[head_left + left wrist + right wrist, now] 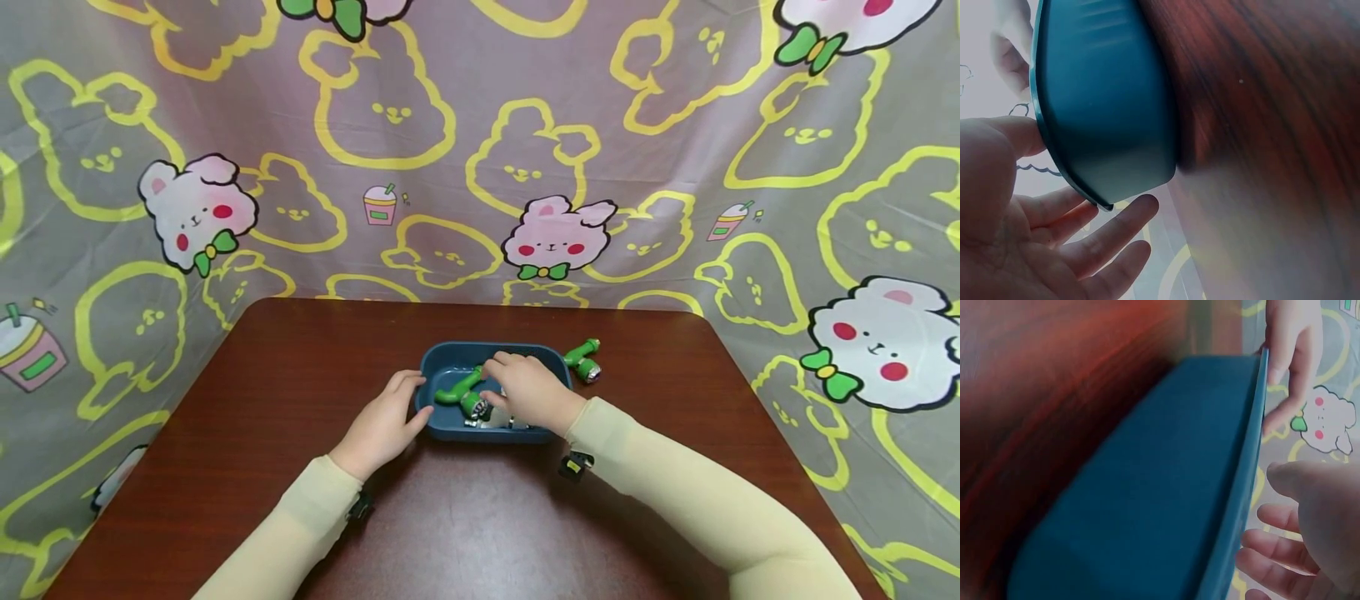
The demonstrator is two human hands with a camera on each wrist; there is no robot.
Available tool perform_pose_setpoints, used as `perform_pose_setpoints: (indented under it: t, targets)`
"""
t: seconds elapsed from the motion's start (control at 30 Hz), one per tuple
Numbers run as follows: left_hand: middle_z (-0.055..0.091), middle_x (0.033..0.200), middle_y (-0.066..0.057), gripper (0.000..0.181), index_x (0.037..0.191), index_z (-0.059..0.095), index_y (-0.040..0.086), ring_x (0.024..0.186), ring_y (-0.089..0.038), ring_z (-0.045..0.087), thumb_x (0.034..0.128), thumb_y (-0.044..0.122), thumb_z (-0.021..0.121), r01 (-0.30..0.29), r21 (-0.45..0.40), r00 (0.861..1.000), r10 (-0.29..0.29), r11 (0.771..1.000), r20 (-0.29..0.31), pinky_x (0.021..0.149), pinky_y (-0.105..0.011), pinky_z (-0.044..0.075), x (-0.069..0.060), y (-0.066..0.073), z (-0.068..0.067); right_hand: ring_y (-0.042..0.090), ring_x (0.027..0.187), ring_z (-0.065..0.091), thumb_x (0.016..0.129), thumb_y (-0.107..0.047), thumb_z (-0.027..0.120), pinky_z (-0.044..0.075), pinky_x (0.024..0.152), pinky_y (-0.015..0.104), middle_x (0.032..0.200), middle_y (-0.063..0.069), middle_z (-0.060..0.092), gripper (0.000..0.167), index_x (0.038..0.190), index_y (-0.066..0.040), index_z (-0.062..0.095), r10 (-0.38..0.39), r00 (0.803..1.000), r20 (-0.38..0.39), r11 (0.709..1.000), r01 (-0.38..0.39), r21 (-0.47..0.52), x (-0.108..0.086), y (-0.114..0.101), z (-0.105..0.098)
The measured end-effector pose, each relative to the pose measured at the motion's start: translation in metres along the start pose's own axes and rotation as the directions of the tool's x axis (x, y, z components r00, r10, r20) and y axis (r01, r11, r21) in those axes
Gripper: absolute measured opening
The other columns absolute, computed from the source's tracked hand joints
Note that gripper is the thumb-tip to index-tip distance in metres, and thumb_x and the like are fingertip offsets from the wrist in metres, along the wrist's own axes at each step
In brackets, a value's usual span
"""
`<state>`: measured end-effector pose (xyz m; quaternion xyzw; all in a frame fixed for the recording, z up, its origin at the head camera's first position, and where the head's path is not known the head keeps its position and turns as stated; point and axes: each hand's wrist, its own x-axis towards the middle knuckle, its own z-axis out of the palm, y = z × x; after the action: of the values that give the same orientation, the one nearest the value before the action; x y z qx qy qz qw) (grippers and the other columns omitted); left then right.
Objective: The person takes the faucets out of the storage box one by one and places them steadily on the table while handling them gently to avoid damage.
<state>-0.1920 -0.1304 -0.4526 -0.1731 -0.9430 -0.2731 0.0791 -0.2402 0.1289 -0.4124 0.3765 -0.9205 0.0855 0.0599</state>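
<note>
Blue bin wall between right hand and green fitting on table

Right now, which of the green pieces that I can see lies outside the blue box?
The green piece on the brown table, by the blue box's right end; the other visible green piece lies inside it.
</note>
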Motion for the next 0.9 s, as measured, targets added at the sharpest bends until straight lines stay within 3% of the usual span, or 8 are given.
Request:
perform_pose_setpoints:
  t: [0.27, 0.5, 0.9]
  targets:
    - [0.052, 0.146, -0.018, 0.053, 0.14, 0.056, -0.002, 0.118, -0.03, 0.067, 0.0975, 0.025, 0.072, 0.014, -0.005, 1.0, -0.013, 1.0, 0.012, 0.097, -0.045, 0.058, 0.0, 0.0, 0.001, 0.018, 0.09, 0.067, 0.097, -0.036, 0.072, 0.059, 0.077, 0.04, 0.109, 0.007, 0.066, 0.036, 0.119, -0.007, 0.069, -0.002, 0.999, 0.038, 1.0, 0.001, 0.018, 0.0, -0.01, 0.01]
    - [0.052, 0.146, -0.018, 0.052, 0.139, 0.056, -0.002, 0.115, -0.029, 0.068, 0.0976, 0.025, 0.072, 0.008, -0.002, 1.0, -0.008, 1.0, 0.01, 0.096, -0.045, 0.058, 0.0, 0.0, 0.001, 0.02, 0.095, 0.067, 0.096, -0.042, 0.072, 0.06, 0.081, 0.043, 0.113, 0.007, 0.068, 0.042, 0.122, -0.009, 0.069, 0.06, 0.993, 0.102, 0.998, -0.06, 0.0, 0.001, -0.012, 0.016]
    - [0.052, 0.145, -0.019, 0.051, 0.139, 0.056, -0.002, 0.113, -0.03, 0.068, 0.0979, 0.025, 0.071, 0.001, 0.014, 1.0, -0.001, 1.0, 0.012, 0.093, -0.045, 0.059, 0.002, -0.001, 0.001, 0.024, 0.096, 0.071, 0.094, -0.042, 0.075, 0.059, 0.086, 0.047, 0.113, 0.008, 0.072, 0.043, 0.119, -0.008, 0.07, 0.115, 0.985, 0.129, 0.993, -0.118, 0.018, 0.003, -0.016, 0.019]
